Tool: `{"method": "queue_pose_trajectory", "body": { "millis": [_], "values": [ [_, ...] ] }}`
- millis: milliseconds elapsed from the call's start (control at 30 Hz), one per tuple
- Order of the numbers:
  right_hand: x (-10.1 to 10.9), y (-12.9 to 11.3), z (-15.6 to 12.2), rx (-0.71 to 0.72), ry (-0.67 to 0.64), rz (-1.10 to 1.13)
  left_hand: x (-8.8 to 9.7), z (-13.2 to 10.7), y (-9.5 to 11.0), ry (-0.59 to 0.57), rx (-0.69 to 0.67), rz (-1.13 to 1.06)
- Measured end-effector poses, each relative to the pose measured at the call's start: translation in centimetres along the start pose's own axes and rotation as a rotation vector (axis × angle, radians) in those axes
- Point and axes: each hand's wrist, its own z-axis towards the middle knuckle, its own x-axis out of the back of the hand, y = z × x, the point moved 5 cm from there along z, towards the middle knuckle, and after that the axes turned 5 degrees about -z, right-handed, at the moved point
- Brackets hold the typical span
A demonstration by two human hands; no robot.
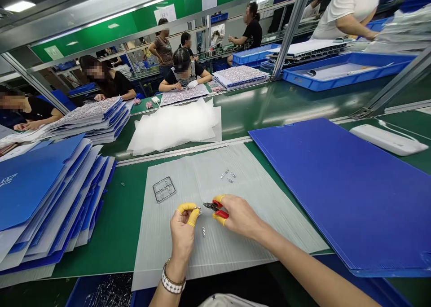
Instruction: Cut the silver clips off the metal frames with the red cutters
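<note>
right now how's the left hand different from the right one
The left hand pinches a small metal piece, while the right hand grips red-handled side cutters. The left wrist wears a silver link band; the right wrist shows none. Both hands wear yellow finger cots.

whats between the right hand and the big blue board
In the head view, the ribbed grey plastic sheet lies there, then a narrow strip of green workbench, between the right hand and the blue corrugated board.

head cam — worn, facing forward and down | close above left hand [182,237], right hand [239,217]
</note>
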Motion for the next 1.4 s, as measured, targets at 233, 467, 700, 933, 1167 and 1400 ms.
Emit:
{"method": "queue_pose_trajectory", "body": {
  "millis": [233, 467, 700, 933, 1167, 1400],
  "values": [
    [1.6, -0.9, -0.7, 0.11, -0.011, -0.233, 0.3, -0.5, 0.6, -0.087, -0.18, 0.196],
    [1.7, -1.0, -0.9, 0.143, -0.004, -0.256, -0.2, -1.0, 1.7, -0.143, -0.3, 0.236],
    [1.9, -1.0, -0.9, 0.161, -0.028, -0.225, -0.2, -1.2, 2.2, -0.184, -0.338, 0.26],
    [1.7, -0.8, -1.0, 0.171, -0.057, -0.245, -0.3, -1.2, 2.1, -0.201, -0.296, 0.226],
    [1.6, 0.1, -1.2, 0.07, -0.013, -0.24, -0.4, -1.0, 0.5, -0.075, -0.01, 0.077],
    [2.5, -0.3, -1.3, 0.105, 0.018, -0.231, -0.7, -0.7, -0.3, -0.061, 0.077, 0.014]
  ]
}}
